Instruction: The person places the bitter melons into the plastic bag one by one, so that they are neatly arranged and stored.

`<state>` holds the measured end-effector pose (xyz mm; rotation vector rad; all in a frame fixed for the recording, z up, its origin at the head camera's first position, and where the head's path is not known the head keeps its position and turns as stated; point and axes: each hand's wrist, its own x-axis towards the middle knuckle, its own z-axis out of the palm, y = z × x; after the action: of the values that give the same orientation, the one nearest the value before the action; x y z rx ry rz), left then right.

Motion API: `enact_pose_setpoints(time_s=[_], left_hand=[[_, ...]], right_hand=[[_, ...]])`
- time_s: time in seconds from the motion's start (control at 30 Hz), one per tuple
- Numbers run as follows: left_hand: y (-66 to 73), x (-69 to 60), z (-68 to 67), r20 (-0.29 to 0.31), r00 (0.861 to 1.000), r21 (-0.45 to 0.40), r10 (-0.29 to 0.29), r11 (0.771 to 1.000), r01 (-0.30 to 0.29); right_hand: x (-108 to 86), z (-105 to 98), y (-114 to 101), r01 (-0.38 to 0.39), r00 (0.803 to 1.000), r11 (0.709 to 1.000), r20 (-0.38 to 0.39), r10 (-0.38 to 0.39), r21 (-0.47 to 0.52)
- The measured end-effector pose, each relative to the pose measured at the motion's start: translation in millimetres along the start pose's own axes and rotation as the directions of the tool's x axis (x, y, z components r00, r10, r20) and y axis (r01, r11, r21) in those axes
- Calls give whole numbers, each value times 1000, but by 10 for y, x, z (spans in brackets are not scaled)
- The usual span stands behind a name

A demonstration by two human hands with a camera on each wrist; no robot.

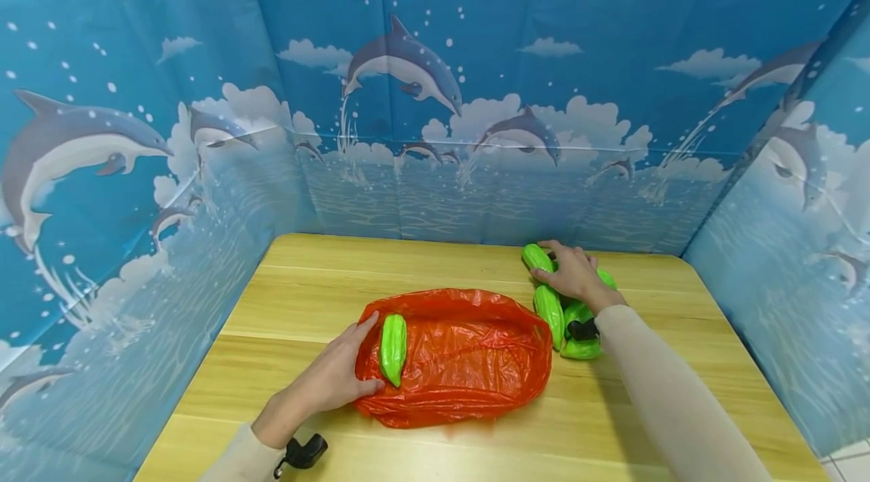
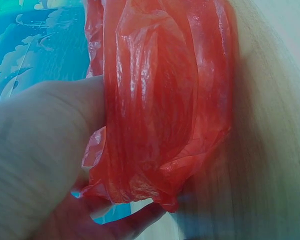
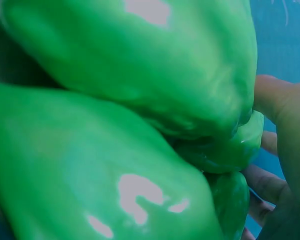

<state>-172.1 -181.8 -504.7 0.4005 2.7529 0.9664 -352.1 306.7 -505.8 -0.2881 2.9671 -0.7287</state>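
My left hand [image 1: 337, 371] holds the left end of a red plastic bag [image 1: 469, 361], thumb and fingers spread along its rim. The bag lies with its mouth wide. Inside at the left is one glossy green ridged gourd [image 1: 393, 350]. In the left wrist view the bag's crinkled side [image 2: 155, 100] hides part of the hand. My right hand [image 1: 574, 272] reaches over the gourds at the back right. Between its thumb and fingers it grips the far-left green gourd [image 1: 537, 257]. Large green gourds [image 3: 90, 160] fill the right wrist view and partly cover the fingers.
Several more green gourds [image 1: 549, 314] lie close together beside the bag's right end, partly under the right hand and wrist. The wooden table [image 1: 306, 285] has a dolphin-printed blue curtain [image 1: 435, 187] along its back and sides.
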Motion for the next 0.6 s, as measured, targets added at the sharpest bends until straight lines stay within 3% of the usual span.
enact_pose_setpoints(time_s=[0.6], left_hand=[[19, 39, 0, 0, 1000, 4, -17, 1000, 17]], right_hand=[[-15, 11, 17, 10, 1000, 999, -30, -9, 33]])
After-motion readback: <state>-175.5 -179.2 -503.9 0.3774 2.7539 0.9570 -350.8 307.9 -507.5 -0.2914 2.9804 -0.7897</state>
